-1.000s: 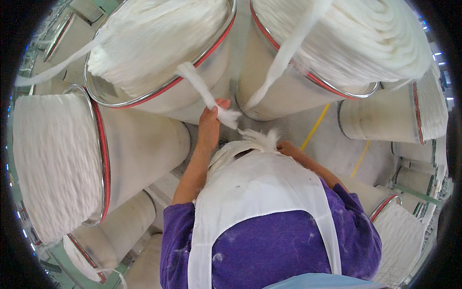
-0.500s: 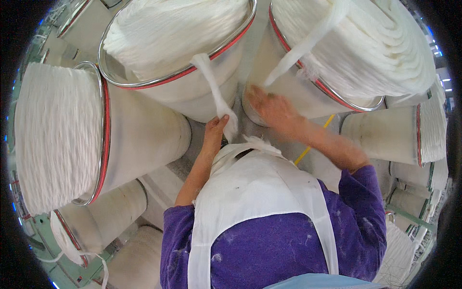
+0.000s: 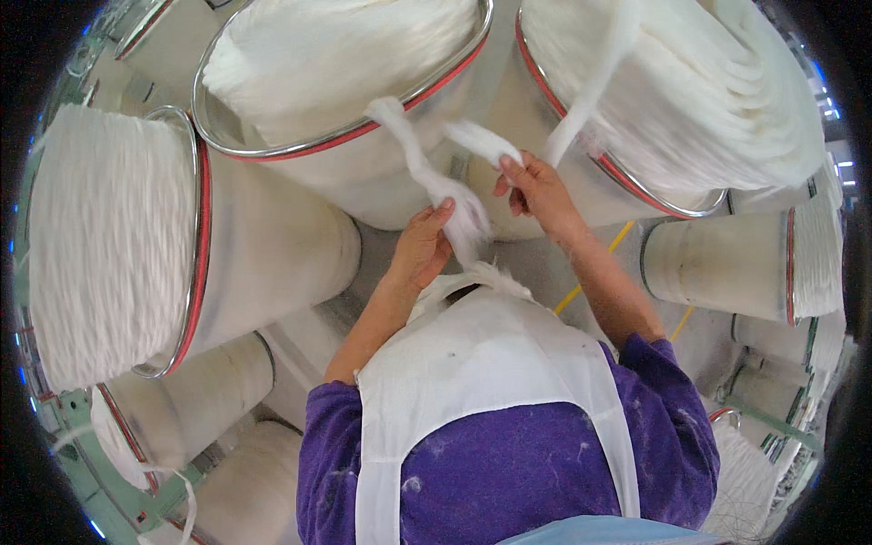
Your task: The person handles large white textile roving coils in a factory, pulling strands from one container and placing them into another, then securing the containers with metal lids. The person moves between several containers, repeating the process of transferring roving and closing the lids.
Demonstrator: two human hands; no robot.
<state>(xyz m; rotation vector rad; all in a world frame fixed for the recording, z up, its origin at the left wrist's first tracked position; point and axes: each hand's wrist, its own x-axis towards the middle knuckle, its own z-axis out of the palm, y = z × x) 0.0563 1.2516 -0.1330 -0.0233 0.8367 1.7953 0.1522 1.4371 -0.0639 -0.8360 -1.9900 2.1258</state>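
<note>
Left hand (image 3: 422,247): clamped, thumb over fingers, on the left strand (image 3: 406,138); raised just above the white apron (image 3: 481,354).
Left strand: draped over the red-banded rim of the upper left can (image 3: 381,177), running down into the grip, then fanned out loose and frayed beside the thumb.
Right hand (image 3: 536,191): pinching a short white length (image 3: 481,141) between thumb and fingers; higher than the left hand, near but apart from it.
Short white length: pointing up and leftward out of the pinch, in front of the cans (joined to the right strand (image 3: 595,91) behind the hand or separate, cannot tell).
Right strand: hanging from the upper right can (image 3: 604,195), over its rim and down to the right hand.
Left-side can (image 3: 272,227): heaped with white fibre past a metal and red rim.
Clothing: apron over a purple top (image 3: 509,463), dotted with lint.
</note>
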